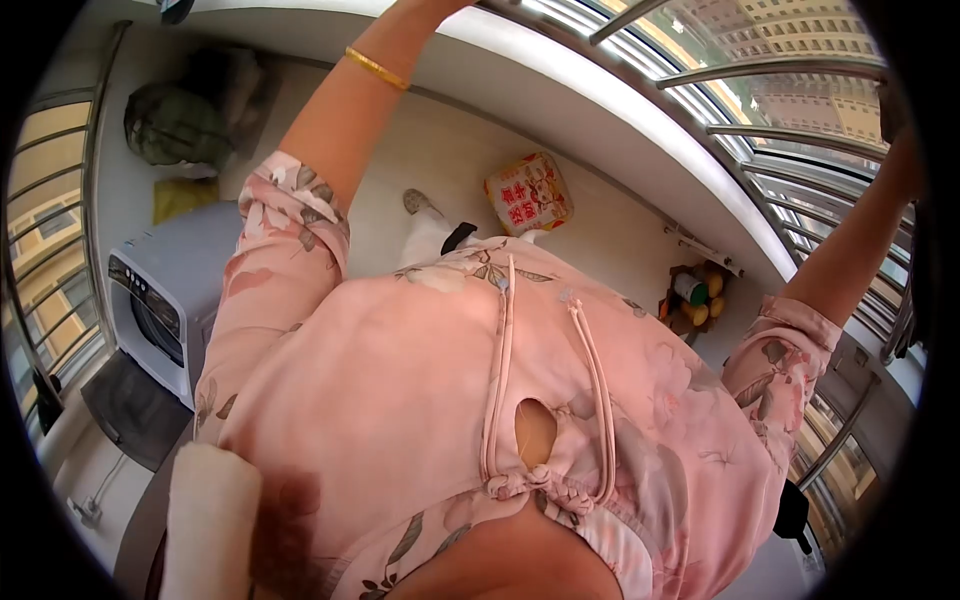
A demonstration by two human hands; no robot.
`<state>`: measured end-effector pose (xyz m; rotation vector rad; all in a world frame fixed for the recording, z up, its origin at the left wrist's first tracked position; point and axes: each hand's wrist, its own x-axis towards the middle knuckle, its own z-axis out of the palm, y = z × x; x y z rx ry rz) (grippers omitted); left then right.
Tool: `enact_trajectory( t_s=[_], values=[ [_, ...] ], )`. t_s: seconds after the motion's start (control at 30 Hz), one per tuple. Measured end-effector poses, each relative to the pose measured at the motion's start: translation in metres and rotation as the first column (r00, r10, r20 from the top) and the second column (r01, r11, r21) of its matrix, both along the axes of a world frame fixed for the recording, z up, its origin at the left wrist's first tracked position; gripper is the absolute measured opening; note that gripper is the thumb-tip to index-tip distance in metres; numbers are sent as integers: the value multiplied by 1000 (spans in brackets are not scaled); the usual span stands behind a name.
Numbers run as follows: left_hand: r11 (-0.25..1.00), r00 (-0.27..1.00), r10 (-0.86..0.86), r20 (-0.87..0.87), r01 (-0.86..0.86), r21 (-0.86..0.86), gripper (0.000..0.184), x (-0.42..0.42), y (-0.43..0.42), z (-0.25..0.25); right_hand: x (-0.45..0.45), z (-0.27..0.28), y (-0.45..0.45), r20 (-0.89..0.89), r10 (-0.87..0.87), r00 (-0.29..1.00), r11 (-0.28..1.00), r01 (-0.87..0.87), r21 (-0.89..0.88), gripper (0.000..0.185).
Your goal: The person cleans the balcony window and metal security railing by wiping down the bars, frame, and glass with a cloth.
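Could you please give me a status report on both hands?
Left hand out of view. Right hand at dark edge by window bars, grip unclear. Box on floor, apart from bars.

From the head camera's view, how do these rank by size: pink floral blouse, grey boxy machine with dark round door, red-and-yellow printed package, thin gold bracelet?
Largest to smallest, as they look:
1. Blouse, enlarged by nearness
2. Machine
3. Package
4. Bracelet

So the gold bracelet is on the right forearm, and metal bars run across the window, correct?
Not quite: the gold bracelet is on the left forearm, as the head view shows. The metal bars do run across the window.
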<state>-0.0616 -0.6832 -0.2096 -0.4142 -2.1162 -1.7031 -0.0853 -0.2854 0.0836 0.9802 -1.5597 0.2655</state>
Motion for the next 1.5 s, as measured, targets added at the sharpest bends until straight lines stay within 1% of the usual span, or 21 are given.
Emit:
enact_trajectory(
  t_s=[0.03,0.07,0.13,0.17,0.27,0.33,0.37,0.43,0.5,0.63,0.8,0.87,1.0,1.1,1.2,1.23,1.3,1.33,1.4,1.47,1.5],
  values=[
    [998,1000,3,-12,-3,61,39,20,-14,8,-1,-1,-4,-10,-11,1000,1000,11,-13,34],
    [981,954,31,299,-87,176,35,56,-31,11,-3,-3,-7,-9,-14,1000,1000,14,-26,33],
    [981,927,193,321,-179,-74,38,107,-94,-21,-6,-8,-15,25,-9,1000,997,10,-78,32],
    [977,902,212,375,-206,-56,46,137,-124,-52,0,-12,-25,105,2,994,986,15,-163,31],
    [905,618,426,661,-305,-297,51,247,-183,-135,-12,-15,-3,39,-141,989,978,145,-151,31],
    [885,396,465,792,-224,-408,57,325,-199,-174,-18,-13,9,54,-134,989,979,141,-145,31],
    [894,353,448,822,-202,-400,63,360,-202,-195,-17,-13,8,55,-164,985,972,171,-160,31],
    [917,260,396,881,-152,-368,62,408,-189,-199,-19,-11,10,58,-266,962,942,272,-195,33],
    [939,233,332,914,-170,-298,62,432,-173,-198,-19,-9,14,71,-375,924,892,381,-242,34],
    [952,281,289,915,-182,-245,63,423,-157,-195,-9,-4,15,118,-536,836,769,541,-342,37],
    [949,354,306,884,-184,-255,61,362,-192,-173,1,-4,6,189,-610,770,669,628,-398,42],
    [931,439,362,822,-218,-294,60,334,-213,-162,2,-5,2,197,-625,756,651,643,-404,44],
    [907,608,420,674,-283,-311,55,270,-249,-163,-7,-4,12,90,-553,828,749,541,-383,44],
    [923,669,385,636,-286,-258,55,205,-258,-102,-16,-14,53,-30,-716,697,663,666,-342,47],
    [922,841,369,395,-278,-269,54,139,-269,-64,-16,-16,46,-211,-861,463,507,812,-289,33],
    [886,875,405,266,-303,-352,55,117,-275,-49,-1,-18,22,-246,-898,365,427,856,-292,30],
    [821,900,432,65,-362,-442,56,76,-292,-21,-5,-25,3,-17,-715,699,618,620,-484,26],
    [787,888,459,5,-404,-467,61,56,-303,-13,-5,-32,-24,-25,-595,804,666,475,-575,25],
    [763,866,500,-15,-448,-466,66,18,-325,4,20,-64,-84,136,-624,770,506,530,-680,32],
    [827,880,462,106,-385,-411,69,-19,-350,4,43,-110,-116,327,-613,719,382,632,-674,48],
    [903,884,385,264,-303,-303,69,-33,-359,1,55,-146,-138,452,-492,744,318,637,-702,56]
  ],
)
